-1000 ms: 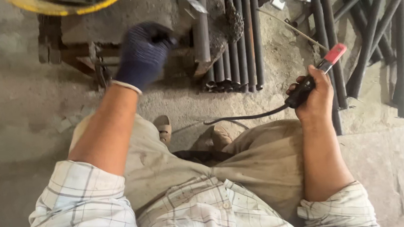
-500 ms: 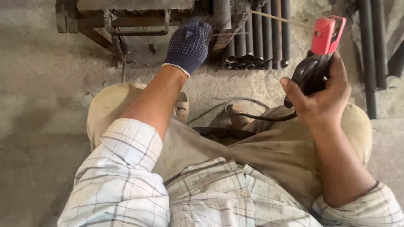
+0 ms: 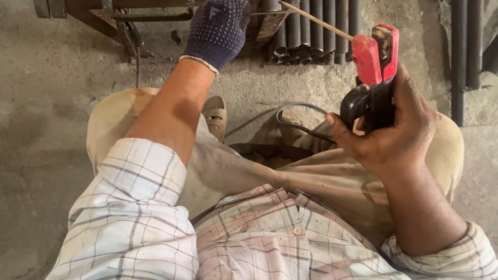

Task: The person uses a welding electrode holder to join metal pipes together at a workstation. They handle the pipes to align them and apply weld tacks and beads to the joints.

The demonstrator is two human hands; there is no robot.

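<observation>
The concrete floor (image 3: 37, 114) fills most of the view, with the person crouched over it, knees apart. A row of dark metal pipes (image 3: 316, 18) lies on the floor ahead, their open ends facing the person. A rusty metal frame (image 3: 134, 7) sits to their left. The left hand (image 3: 217, 25), in a dark dotted glove, reaches forward to the frame and pipes; whether its grip is closed on anything cannot be told. The bare right hand (image 3: 391, 130) has its grip clamped on the black handle of a red welding holder (image 3: 375, 67), raised above the right knee. A thin welding rod (image 3: 316, 21) juts from the holder toward the pipes, and a black cable (image 3: 294, 122) loops down from the handle.
</observation>
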